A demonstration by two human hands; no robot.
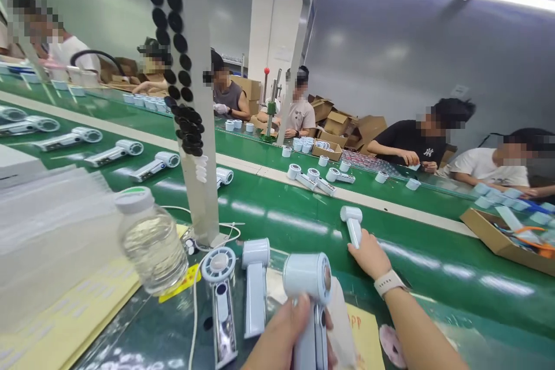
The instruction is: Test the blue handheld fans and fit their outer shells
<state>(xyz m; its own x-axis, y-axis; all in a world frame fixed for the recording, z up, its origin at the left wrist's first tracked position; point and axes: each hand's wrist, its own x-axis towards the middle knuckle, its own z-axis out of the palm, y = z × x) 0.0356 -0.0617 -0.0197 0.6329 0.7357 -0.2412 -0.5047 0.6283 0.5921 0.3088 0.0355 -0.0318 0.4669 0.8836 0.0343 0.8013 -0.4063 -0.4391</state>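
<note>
My left hand (288, 329) is wrapped round the handle of a light blue handheld fan (306, 277), held upright close to the camera. Reaching out over the green conveyor belt, my right hand (370, 255) grips a second handheld fan (352, 221) by its handle, head pointing away. A pale watch band (389, 282) circles that wrist. On the dark bench left of my left hand lie two more fans, one with its round grille and chrome handle (221, 300) facing up, the other fan (255, 283) showing its plain blue side.
A clear bottle (150, 243) stands beside yellow sheets and plastic bags. A white post (197, 92) with black discs rises from the bench edge. Several fans lie along the belt (277, 208). A cardboard box (511, 243) sits at right. Several people work across the line.
</note>
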